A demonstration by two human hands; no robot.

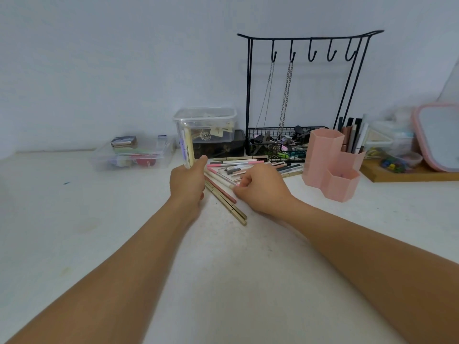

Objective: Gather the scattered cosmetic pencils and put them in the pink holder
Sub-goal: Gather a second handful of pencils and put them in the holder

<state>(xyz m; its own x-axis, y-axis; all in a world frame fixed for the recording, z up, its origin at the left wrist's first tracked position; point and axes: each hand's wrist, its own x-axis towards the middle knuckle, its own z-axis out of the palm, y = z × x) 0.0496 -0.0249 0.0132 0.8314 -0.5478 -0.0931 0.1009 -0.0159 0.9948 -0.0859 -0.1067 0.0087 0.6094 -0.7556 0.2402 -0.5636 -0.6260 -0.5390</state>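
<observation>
Several cosmetic pencils (238, 166) lie scattered on the white table between my hands and the pink holder (331, 165), some gold, some pink, some white. My left hand (187, 181) is shut on a small upright bunch of pale pencils (188, 147). My right hand (260, 188) rests on the table with its fingertips pinching the end of a white pencil (223, 180). Two gold pencils (227, 203) lie diagonally between the hands. The pink holder has hexagonal cells, and its right rear cell holds several pencils (354, 137).
A black wire jewellery stand (293, 95) with a basket of clips stands behind the pencils. Clear plastic boxes (131, 155) sit at the back left, one (206, 125) stacked on a dark box. A wooden tray (407, 173) and a pink-framed mirror (437, 137) are at the right.
</observation>
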